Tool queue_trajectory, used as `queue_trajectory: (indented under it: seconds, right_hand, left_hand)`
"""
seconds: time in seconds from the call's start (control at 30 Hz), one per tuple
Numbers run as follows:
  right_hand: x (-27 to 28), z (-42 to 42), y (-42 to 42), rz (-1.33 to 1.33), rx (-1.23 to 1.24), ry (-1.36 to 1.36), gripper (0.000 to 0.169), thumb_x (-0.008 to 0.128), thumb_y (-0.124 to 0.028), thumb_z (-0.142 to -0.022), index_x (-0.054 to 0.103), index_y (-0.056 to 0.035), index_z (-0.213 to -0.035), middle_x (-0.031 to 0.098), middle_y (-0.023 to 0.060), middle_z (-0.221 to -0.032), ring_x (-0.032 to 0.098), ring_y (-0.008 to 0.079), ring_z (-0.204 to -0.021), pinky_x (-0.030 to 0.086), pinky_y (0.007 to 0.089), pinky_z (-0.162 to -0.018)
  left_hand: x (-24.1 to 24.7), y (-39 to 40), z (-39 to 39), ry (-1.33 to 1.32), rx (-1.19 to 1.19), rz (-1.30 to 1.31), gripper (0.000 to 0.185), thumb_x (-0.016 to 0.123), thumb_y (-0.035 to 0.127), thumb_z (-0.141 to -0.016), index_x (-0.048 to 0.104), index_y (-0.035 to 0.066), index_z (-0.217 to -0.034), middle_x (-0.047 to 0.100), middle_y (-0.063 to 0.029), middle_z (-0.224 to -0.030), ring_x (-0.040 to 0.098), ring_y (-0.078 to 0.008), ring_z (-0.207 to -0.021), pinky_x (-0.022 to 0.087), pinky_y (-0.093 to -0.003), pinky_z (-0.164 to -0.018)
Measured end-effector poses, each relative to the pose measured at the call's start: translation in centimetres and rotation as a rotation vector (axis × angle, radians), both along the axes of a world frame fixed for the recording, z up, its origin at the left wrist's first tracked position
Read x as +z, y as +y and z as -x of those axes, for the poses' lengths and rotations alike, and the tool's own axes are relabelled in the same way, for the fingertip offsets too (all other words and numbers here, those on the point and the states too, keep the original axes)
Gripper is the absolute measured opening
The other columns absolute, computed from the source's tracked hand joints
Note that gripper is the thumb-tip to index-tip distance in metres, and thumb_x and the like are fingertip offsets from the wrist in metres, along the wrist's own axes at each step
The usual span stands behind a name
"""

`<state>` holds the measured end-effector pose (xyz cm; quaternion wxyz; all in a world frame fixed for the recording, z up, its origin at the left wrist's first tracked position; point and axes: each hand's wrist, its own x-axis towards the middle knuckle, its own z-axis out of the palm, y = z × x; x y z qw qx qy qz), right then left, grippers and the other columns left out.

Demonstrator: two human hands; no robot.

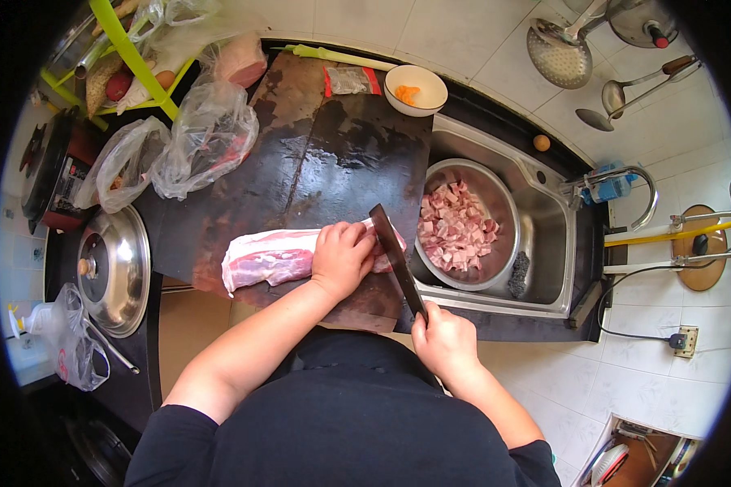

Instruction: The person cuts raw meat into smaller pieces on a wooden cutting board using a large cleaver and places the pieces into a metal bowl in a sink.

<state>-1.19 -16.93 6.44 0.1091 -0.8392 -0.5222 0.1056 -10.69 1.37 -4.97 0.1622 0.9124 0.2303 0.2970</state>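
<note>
A long slab of raw pork belly [274, 259] lies across the near part of the dark cutting board [347, 176]. My left hand [343, 255] presses on its right part, fingers bent, close to the blade. My right hand [446, 339] is closed around the handle of a kitchen knife [399, 262], whose dark blade crosses the slab's right end; how deep the edge sits is hidden. Right of the board, a round metal basin [505, 210] in the sink holds many diced pork pieces [457, 228].
A white bowl [429, 91], a red-edged packet [351, 81] and a green onion [341, 58] lie at the back. Plastic bags [204, 140] and a pot lid [116, 274] are at left. The steel sink [560, 243] has a faucet [646, 195] and scouring pad [518, 274].
</note>
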Motion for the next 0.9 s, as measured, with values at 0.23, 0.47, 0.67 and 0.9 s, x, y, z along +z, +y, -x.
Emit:
queue_trajectory:
  seconds: [0.23,0.47,0.67,0.9]
  right_hand:
    - [1.6,-0.1,3.7,0.128,0.019,0.028,0.014,0.056,-0.015,-0.081,0.059,-0.0015,-0.081,0.063,0.0179,-0.063,0.063,0.0343,-0.057,0.052,0.0444,-0.055]
    - [0.1,-1.7,8.4,0.045,0.027,-0.002,0.018,0.054,-0.018,-0.081,0.059,-0.0010,-0.077,0.062,0.0193,-0.063,0.063,0.0366,-0.060,0.051,0.0472,-0.057]
    - [0.5,-1.7,2.5,0.200,-0.001,0.088,0.021,0.055,-0.021,-0.082,0.061,-0.0014,-0.081,0.062,0.0197,-0.065,0.063,0.0387,-0.062,0.050,0.0495,-0.059]
    - [-1.0,-2.3,9.8,0.062,-0.011,0.059,0.023,0.054,-0.024,-0.085,0.061,-0.0019,-0.082,0.062,0.0235,-0.069,0.062,0.0420,-0.069,0.050,0.0500,-0.064]
  left_hand:
    - [-0.2,0.5,0.0,-0.038,-0.086,-0.014,0.027,0.069,0.019,-0.066,0.064,0.010,-0.092,0.060,-0.0017,-0.104,0.054,-0.0241,-0.090,0.044,-0.0391,-0.078]
    - [0.3,1.0,-0.5,-0.078,-0.073,0.005,0.026,0.068,0.020,-0.066,0.064,0.011,-0.090,0.061,-0.0021,-0.099,0.055,-0.0243,-0.087,0.045,-0.0370,-0.075]
    - [-0.2,0.6,-0.1,-0.069,-0.065,0.026,0.030,0.069,0.019,-0.062,0.064,0.012,-0.091,0.060,-0.0015,-0.096,0.054,-0.0233,-0.088,0.045,-0.0362,-0.076]
    - [-0.7,1.0,-0.1,-0.030,-0.086,0.046,0.034,0.068,0.019,-0.063,0.065,0.010,-0.096,0.060,-0.0035,-0.099,0.054,-0.0262,-0.090,0.045,-0.0386,-0.078]
